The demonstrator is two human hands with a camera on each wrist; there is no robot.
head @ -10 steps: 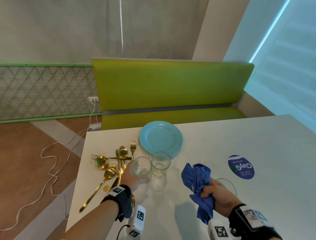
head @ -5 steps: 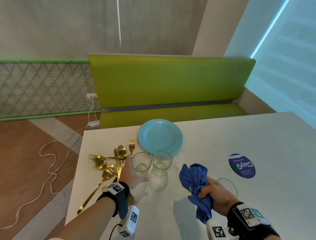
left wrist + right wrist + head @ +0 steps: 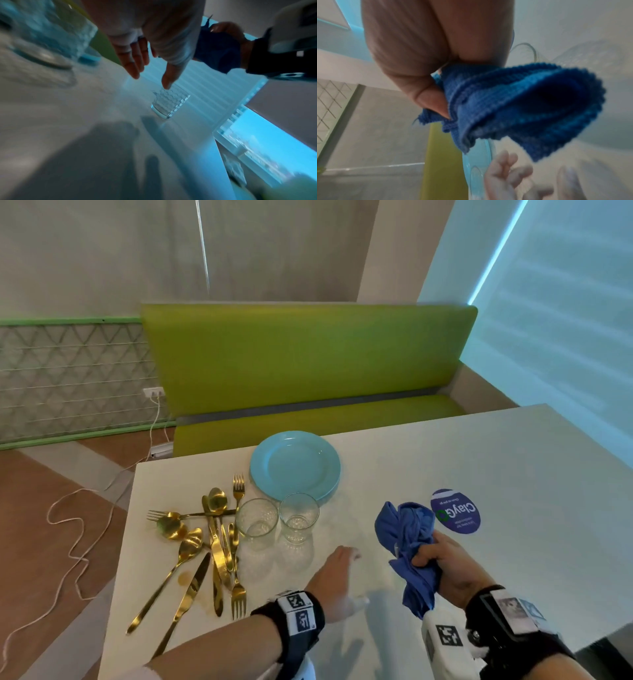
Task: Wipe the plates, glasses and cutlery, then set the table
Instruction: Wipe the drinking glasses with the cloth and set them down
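Observation:
Two clear glasses [image 3: 257, 520] [image 3: 298, 517] stand side by side in front of a light blue plate [image 3: 294, 465]. Gold cutlery [image 3: 212, 539] lies in a loose pile to their left. My left hand [image 3: 342, 573] hovers open over the white table [image 3: 513, 474], right of the glasses and holding nothing; its fingers [image 3: 135, 67] are straight. My right hand [image 3: 442, 563] grips a bunched blue cloth [image 3: 407, 535] [image 3: 522, 108]. A third patterned glass [image 3: 169, 104] stands on the table beyond the left fingertips; in the head view my right hand hides it.
A round blue ClayGo sticker [image 3: 455, 510] is on the table, right of the cloth. A green bench [image 3: 308, 364] runs along the far table edge. The table's left edge drops to the floor, where a white cable [image 3: 68, 525] lies.
My left hand has let go of the left glass and swung right, toward the right hand. The right hand still holds the cloth in about the same place.

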